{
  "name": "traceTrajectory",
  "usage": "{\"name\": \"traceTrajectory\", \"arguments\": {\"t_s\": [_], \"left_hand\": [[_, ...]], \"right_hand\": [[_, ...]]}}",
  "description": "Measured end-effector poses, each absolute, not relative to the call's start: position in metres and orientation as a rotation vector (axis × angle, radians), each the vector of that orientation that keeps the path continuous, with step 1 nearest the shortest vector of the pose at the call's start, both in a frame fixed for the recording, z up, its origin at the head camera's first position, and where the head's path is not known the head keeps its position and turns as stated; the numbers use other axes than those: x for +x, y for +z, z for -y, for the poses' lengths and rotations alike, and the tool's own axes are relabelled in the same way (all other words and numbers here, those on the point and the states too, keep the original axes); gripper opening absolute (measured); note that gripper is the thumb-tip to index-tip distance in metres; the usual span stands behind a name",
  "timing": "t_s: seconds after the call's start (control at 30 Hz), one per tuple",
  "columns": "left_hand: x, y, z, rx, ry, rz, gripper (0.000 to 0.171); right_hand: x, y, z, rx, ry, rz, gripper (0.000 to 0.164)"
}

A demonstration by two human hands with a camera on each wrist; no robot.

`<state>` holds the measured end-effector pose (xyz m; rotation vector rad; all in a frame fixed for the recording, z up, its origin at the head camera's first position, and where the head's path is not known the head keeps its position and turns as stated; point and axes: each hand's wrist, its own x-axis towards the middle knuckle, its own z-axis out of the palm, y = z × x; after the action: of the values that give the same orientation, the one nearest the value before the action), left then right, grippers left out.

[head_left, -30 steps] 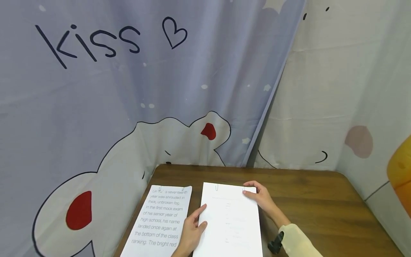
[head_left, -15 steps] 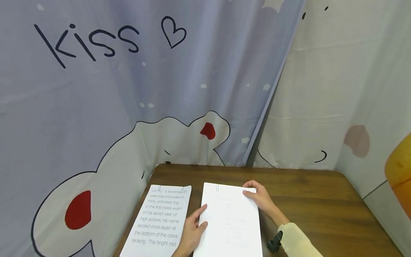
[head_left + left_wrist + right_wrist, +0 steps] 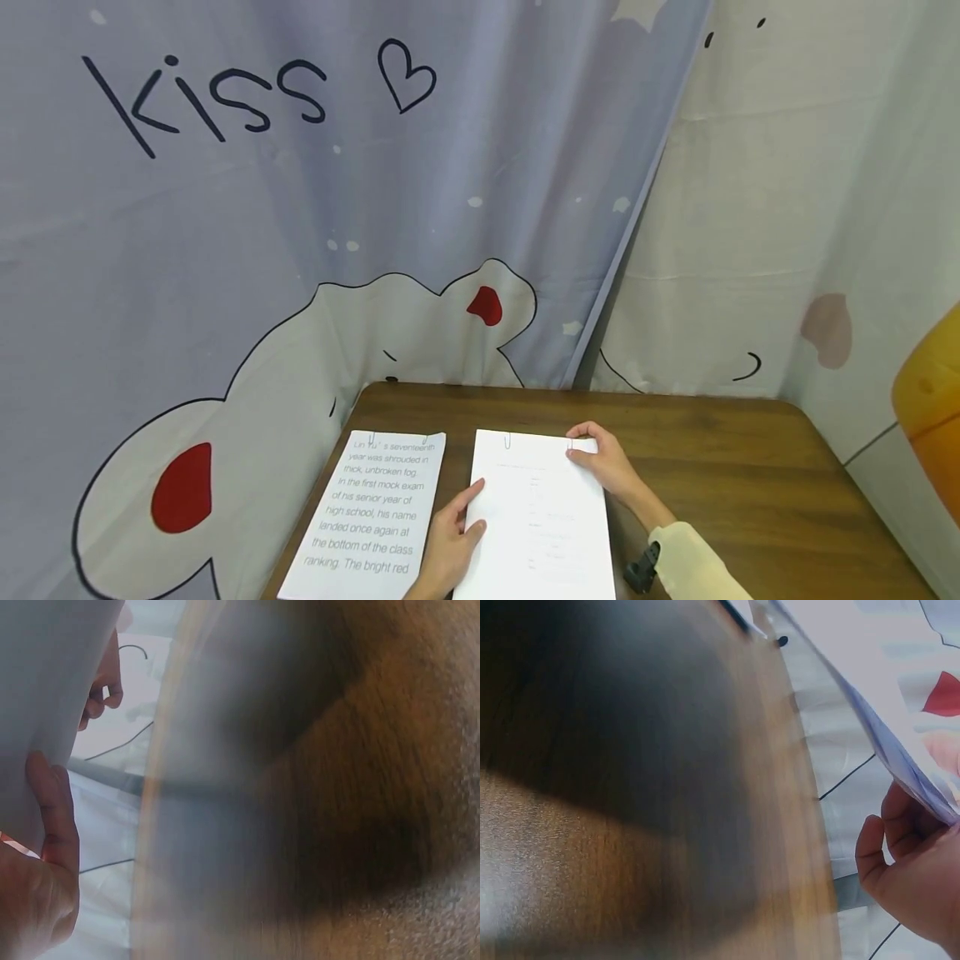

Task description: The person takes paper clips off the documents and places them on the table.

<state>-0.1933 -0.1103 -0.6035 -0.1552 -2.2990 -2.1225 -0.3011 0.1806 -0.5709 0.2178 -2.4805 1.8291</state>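
A white sheaf of paper [image 3: 540, 533] with faint print is held up off the table in front of me. One paper clip [image 3: 507, 440] sits on its top edge, and another lies near the right corner by my thumb. My left hand [image 3: 448, 542] grips the left edge, thumb on the front face. At the top right corner, my right hand [image 3: 611, 462] pinches the sheaf between thumb and fingers. The right wrist view shows the sheaf's edge [image 3: 889, 742] running into the curled fingers of the right hand [image 3: 922, 862]. Left fingers [image 3: 56, 817] lie against the paper in the left wrist view.
Left of the sheaf, a second clipped stack of paper [image 3: 367, 517] with large printed text lies on the brown wooden table [image 3: 735, 492]. Behind the table hangs a printed curtain [image 3: 450, 167]. A dark device [image 3: 642, 569] is worn on the right wrist.
The sheaf's top edge has dipped very slightly. Both hands keep their hold in nearly the same places.
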Motion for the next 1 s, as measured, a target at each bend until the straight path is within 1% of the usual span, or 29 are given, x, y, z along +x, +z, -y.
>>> {"name": "traceTrajectory", "arguments": {"t_s": [0.6,0.87,1.0], "left_hand": [[-0.193,-0.599,0.105,-0.192,-2.129,2.308,0.061],[-0.191,-0.599,0.104,-0.195,-2.113,2.316,0.060],[-0.190,-0.599,0.105,-0.220,-2.116,2.302,0.060]], "right_hand": [[-0.297,-0.575,-0.177,0.107,1.827,2.398,0.021],[-0.283,-0.552,-0.169,0.090,1.841,2.369,0.023],[-0.286,-0.556,-0.171,0.080,1.854,2.367,0.024]]}}
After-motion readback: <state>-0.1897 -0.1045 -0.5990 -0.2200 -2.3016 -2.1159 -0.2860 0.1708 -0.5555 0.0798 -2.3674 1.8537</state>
